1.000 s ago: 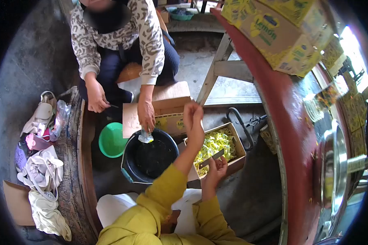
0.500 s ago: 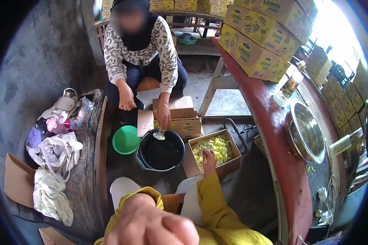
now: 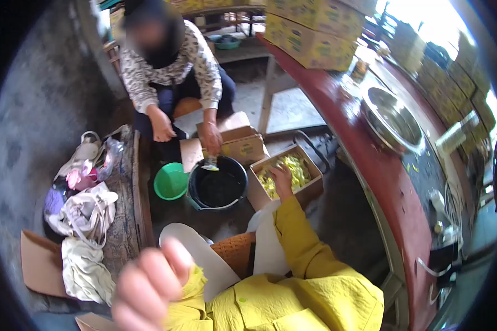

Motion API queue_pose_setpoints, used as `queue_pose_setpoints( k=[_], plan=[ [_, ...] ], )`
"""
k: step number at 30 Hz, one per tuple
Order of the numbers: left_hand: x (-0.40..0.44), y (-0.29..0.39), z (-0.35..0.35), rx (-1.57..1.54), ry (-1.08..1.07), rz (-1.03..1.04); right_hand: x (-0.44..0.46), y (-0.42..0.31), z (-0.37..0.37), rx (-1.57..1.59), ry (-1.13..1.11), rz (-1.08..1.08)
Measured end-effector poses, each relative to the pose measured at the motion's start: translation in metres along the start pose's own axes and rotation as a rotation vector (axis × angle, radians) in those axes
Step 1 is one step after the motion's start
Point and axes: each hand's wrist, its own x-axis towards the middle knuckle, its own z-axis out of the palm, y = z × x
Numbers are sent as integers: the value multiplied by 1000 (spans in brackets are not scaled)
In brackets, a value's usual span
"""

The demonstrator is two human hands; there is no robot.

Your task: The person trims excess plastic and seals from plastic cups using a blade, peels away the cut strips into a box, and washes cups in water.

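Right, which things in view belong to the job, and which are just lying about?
Likely in use:
- box
- yellow pieces, at the right hand
- black bucket, by the co-worker's hand

Seemingly lying about:
- white bag
- cream cloth
- cardboard sheet

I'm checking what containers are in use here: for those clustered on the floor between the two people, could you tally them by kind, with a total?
Dark bucket: 1
Green basin: 1
Open cartons: 2
Total: 4
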Motion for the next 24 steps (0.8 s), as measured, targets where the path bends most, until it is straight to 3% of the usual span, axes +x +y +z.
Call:
queue_pose_setpoints(
  k=[1, 2, 4, 8, 10, 12, 13, 14, 16, 19, 24],
  plan=[
    [-15, -6, -12, 22, 42, -53, -2, -8, 5, -168, -44, -110],
    [-30, -9, -26, 68, 112, -150, 14, -1, 1, -554, -151, -437],
    [-56, -20, -55, 156, 225, -337, 6, -43, 29, -987, -213, -756],
    [-123, -46, -126, 152, 554, -737, -38, -144, 87, -955, -333, -855],
    [-151, -65, -158, 328, 713, -865, -81, -206, 93, -1139, -275, -919],
    [-181, -86, -188, 271, 828, -938, -131, -261, 85, -1193, -78, -1014],
    [-193, -97, -198, 243, 890, -972, -141, -280, 67, -1233, -29, -1162],
    [-202, -107, -202, 196, 903, -982, -165, -303, 61, -1299, 71, -1018],
    [-225, -127, -211, 81, 952, -1040, -179, -332, 31, -1399, 159, -1026],
    [-273, -145, -221, 25, 1044, -1117, -196, -359, 10, -1534, 390, -810],
    [-307, -143, -232, 71, 1262, -1228, -193, -360, -8, -1469, 476, -628]
  ],
)
